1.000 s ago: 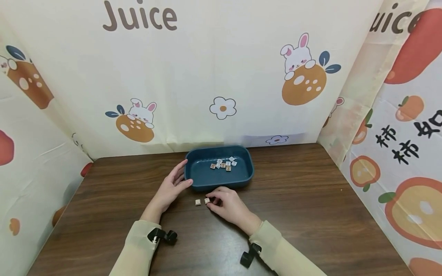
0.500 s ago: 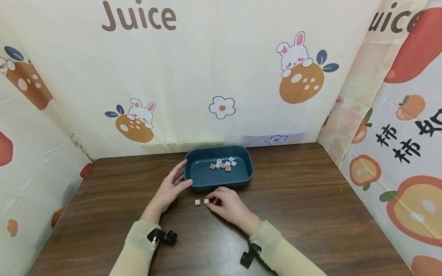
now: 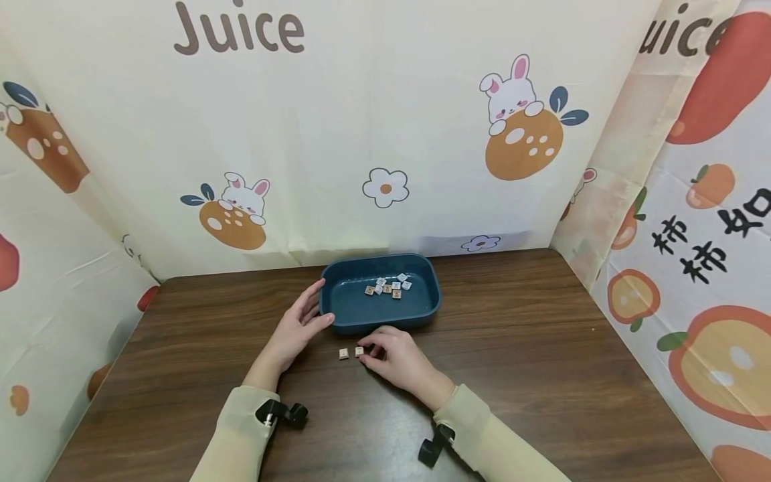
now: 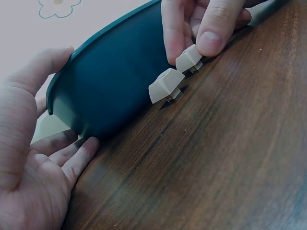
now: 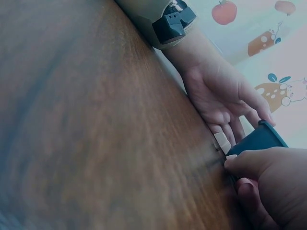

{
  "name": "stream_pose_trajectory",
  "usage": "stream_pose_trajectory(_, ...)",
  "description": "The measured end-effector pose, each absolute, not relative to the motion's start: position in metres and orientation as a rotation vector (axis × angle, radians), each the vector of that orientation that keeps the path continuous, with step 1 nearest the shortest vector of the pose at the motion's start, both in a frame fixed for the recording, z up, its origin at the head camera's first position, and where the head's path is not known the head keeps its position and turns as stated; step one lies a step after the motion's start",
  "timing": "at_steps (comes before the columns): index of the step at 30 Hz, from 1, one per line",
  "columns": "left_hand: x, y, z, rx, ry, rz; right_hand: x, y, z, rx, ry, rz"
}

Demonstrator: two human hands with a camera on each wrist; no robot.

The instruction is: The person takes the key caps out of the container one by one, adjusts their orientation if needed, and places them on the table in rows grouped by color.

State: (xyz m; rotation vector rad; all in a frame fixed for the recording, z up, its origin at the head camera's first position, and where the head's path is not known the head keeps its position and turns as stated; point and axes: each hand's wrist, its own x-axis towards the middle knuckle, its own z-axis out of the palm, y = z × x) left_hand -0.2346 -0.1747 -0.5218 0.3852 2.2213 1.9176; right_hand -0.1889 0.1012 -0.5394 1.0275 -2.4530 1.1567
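Two pale keycaps stand side by side on the wooden table in front of a dark blue tray (image 3: 379, 321). My right hand (image 3: 397, 355) pinches the right keycap (image 4: 188, 58) between thumb and fingertips, at table level. The left keycap (image 4: 166, 86) stands free, a small gap away, its stem showing underneath. My left hand (image 3: 295, 335) holds the tray's left end, thumb at the rim and fingers against the lower wall. Inside the tray lie several more keycaps (image 3: 387, 289), some white and some brownish. In the right wrist view, my right thumb mostly covers the pinched keycap.
The brown table (image 3: 512, 348) extends to both sides and toward the body. Behind the tray hangs a printed cloth (image 3: 325, 120), with more cloth at left and right. Black camera mounts (image 3: 283, 412) sit on both sleeved wrists.
Both hands stay where they were. The pinched keycap has turned slightly and now sits squarer beside the other one. The head view has shifted a little.
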Motion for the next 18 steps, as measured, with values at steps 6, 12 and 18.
stream_pose_trajectory(6,-0.234,-0.175,-0.520,0.380,2.224,1.909,-0.185,0.100,-0.530,1.021,-2.513,1.124)
stream_pose_trajectory(12,-0.235,-0.176,-0.522,0.373,2.222,1.910,-0.178,0.098,-0.510,0.967,-2.675,1.072)
stream_pose_trajectory(18,-0.235,-0.175,-0.522,0.367,2.219,1.914,-0.171,0.102,-0.492,0.955,-2.723,1.024)
